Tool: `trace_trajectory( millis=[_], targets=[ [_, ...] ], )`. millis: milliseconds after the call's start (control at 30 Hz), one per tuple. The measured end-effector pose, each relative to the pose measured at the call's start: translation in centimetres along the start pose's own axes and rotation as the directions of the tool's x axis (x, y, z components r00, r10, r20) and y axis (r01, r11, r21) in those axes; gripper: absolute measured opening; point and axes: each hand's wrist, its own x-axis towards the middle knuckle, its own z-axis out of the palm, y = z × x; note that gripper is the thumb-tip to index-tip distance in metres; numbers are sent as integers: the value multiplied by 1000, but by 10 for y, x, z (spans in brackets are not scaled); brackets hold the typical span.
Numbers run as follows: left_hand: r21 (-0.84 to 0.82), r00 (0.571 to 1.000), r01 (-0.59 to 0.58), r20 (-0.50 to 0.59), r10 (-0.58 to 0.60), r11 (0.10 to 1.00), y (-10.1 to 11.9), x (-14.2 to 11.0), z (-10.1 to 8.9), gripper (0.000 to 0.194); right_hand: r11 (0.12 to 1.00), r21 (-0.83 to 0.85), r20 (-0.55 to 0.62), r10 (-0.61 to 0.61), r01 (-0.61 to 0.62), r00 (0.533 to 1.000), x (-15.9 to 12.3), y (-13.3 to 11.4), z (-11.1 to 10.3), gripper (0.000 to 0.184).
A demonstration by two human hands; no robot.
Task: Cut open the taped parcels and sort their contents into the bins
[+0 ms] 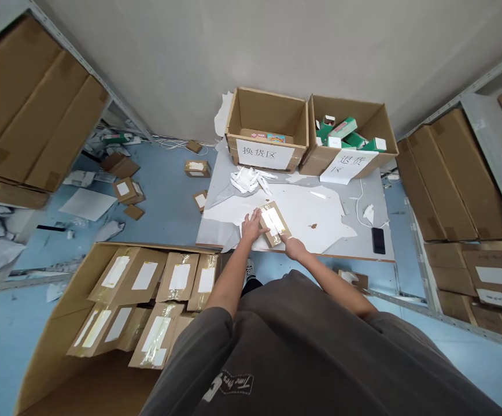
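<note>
A small cardboard box (276,224) with a white label and clear tape lies on the white-covered table near its front edge. My left hand (252,226) grips the left side of this box, its thumb over the top and its fingers along the edge. At the lower right corner of the box is my right hand (294,248), its fingers closed and their tips touching the taped label. Whatever small thing those fingers may hold is too small to make out.
Behind stand two open cartons, one with a few small packs (229,124), another with green boxes (392,144). Crumpled white paper strips (248,179) lie before them. A phone (378,240) rests at right. A big carton (38,358) of taped boxes stands lower left; shelves flank both sides.
</note>
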Motion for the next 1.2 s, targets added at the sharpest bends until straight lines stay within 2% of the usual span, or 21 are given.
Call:
trace_trajectory(
  millis=[133, 300, 467, 533, 567, 600, 633, 700, 733, 767, 800, 867, 933, 1033, 1133, 1200],
  targets=[
    [81, 1000, 21, 10, -22, 997, 5, -1, -4, 106, 999, -11, 42, 44, -43, 998, -25, 4, 6, 79],
    [241, 999, 30, 14, -34, 970, 11, -4, -11, 103, 998, -38, 62, 45, -42, 997, -36, -6, 0, 80],
    [314, 999, 31, 5, -34, 949, 18, -4, -14, 100, 999, -8, 40, 43, -43, 998, -47, -8, 1, 80],
    [371, 1000, 0, -27, 10, 929, 24, -4, -14, 95, 999, 1, 28, 36, -36, 999, -50, -4, 5, 81],
    [403, 996, -71, -13, 83, 912, 27, -4, -13, 88, 1000, 3, 16, 29, -30, 999, -51, -2, 7, 81],
    [429, 982, -185, 38, 187, 884, 30, -4, -12, 78, 1000, 4, 1, 24, -24, 1000, -51, 2, 9, 81],
    [438, 946, -323, 122, 301, 839, 32, -5, -11, 69, 1000, 4, -14, 21, -21, 1000, -52, 6, 12, 80],
    [395, 823, -566, 317, 471, 723, 36, -7, -10, 63, 1000, 3, -43, 17, -17, 999, -54, 14, 16, 78],
    [370, 772, -631, 386, 505, 681, 36, -8, -10, 65, 1000, 5, -57, 13, -13, 998, -55, 19, 17, 77],
    [360, 743, -663, 428, 515, 657, 37, -9, -9, 70, 1000, 8, -64, 8, -7, 998, -56, 23, 19, 76],
    [364, 734, -671, 445, 512, 646, 37, -11, -9, 74, 1000, 12, -67, 3, -2, 998, -58, 27, 19, 75],
    [393, 744, -662, 443, 500, 638, 40, -13, -8, 79, 1000, 22, -65, -12, 14, 998, -62, 35, 21, 72],
    [433, 768, -638, 417, 485, 637, 46, -15, -6, 74, 999, 39, -64, -27, 29, 998, -67, 42, 22, 69],
    [484, 801, -598, 374, 467, 638, 59, -14, -3, 66, 992, 115, -124, -29, 43, 992, -69, 56, 27, 65],
    [494, 788, -616, 361, 500, 614, 71, -9, 0, 64, 968, 241, -223, -19, 74, 975, -65, 70, 34, 60],
    [491, 774, -633, 366, 517, 599, 77, -5, 2, 67, 945, 312, -251, -17, 97, 968, -59, 76, 38, 56]
  ],
)
